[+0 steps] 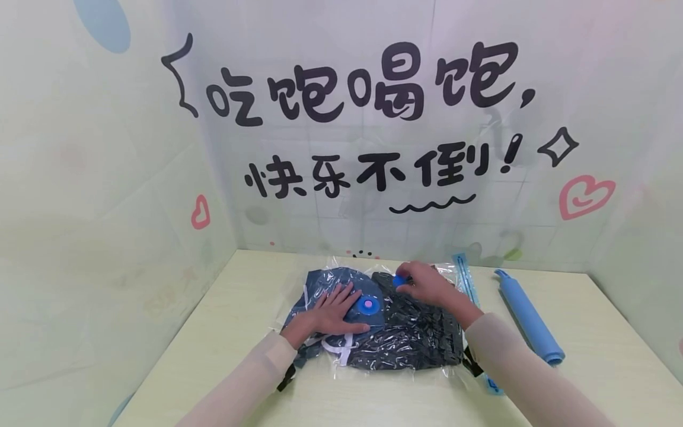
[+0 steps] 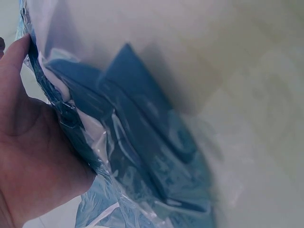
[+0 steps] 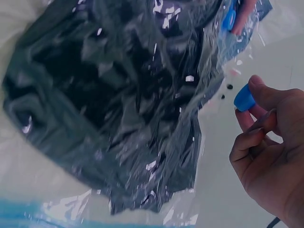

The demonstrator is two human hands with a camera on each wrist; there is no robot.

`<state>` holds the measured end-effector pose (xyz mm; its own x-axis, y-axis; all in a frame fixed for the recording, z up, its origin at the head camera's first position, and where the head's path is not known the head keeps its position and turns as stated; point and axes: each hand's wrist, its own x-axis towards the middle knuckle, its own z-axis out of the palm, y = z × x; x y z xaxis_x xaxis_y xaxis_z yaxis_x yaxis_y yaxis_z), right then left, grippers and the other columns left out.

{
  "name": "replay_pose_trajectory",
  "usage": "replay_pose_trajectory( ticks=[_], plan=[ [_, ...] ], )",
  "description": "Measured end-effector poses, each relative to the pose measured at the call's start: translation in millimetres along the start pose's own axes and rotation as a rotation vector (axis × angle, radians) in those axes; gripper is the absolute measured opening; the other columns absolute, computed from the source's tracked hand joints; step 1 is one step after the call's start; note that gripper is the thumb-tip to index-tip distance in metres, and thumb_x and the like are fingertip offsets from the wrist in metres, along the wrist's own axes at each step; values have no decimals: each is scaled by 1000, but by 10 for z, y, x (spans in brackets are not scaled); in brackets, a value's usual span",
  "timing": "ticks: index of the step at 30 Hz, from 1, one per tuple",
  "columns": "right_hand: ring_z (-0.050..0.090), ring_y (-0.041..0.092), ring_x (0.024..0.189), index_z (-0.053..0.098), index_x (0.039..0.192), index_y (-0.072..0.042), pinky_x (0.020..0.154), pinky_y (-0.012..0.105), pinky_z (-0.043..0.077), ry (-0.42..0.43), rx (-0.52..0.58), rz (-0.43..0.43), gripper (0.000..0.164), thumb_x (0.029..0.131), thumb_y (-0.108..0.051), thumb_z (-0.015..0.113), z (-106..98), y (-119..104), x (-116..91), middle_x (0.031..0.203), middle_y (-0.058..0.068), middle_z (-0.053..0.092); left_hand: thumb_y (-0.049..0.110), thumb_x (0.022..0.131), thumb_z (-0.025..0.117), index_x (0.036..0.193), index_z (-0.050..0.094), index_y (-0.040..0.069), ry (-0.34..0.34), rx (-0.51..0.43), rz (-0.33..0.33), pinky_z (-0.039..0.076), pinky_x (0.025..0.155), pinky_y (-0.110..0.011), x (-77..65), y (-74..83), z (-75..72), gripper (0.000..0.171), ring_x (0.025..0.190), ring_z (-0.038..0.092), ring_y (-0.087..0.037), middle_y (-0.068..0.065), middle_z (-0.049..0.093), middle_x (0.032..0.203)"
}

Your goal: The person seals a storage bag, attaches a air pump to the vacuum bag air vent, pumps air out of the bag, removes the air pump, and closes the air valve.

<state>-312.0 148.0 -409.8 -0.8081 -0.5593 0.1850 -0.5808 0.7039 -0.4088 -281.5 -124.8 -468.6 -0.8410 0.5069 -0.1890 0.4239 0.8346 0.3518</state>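
Observation:
A clear vacuum storage bag (image 1: 411, 341) lies on the table, packed with dark blue and black clothes, its plastic wrinkled. My left hand (image 1: 333, 313) rests on the bag's left half with the fingers spread, beside the round blue valve (image 1: 368, 305) with its pinkish centre. In the left wrist view, blue cloth (image 2: 147, 123) shows through the plastic next to that hand. My right hand (image 1: 429, 286) is over the bag's upper right part. It pinches a small blue cap (image 3: 244, 98) between thumb and fingers; in the right wrist view the cap looks apart from the bag.
A blue hand pump (image 1: 530, 320) lies on the table to the right of the bag. The bag's light-blue zip edge (image 1: 467, 281) runs along its right side. Printed white sheets (image 1: 341, 231) stand at the back and both sides of the table (image 1: 224, 302).

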Motion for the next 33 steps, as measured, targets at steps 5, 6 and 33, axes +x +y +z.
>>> replay_pose_trajectory(
  ticks=[5,6,33],
  plan=[
    [66,29,103,68,118,3,92,47,51,-79,3,22,30,92,-10,77,134,-137,107,109,12,70,73,93,51,164,20,18,-7,26,-17,5,118,-57,-12,46,-37,95,153,-2,-31,-8,7,170],
    [66,29,104,68,118,3,92,47,51,-88,6,13,30,92,-9,77,154,-159,127,110,13,70,71,94,52,165,19,19,-10,31,-20,5,118,-56,-12,50,-40,94,153,-2,-31,-7,7,170],
    [64,26,113,73,122,-4,94,43,51,-249,-130,-112,31,92,-8,77,440,-380,346,119,9,71,74,94,47,165,15,21,-22,26,-3,2,119,-55,-34,45,-54,95,153,-4,-30,-5,3,170]
  ],
)
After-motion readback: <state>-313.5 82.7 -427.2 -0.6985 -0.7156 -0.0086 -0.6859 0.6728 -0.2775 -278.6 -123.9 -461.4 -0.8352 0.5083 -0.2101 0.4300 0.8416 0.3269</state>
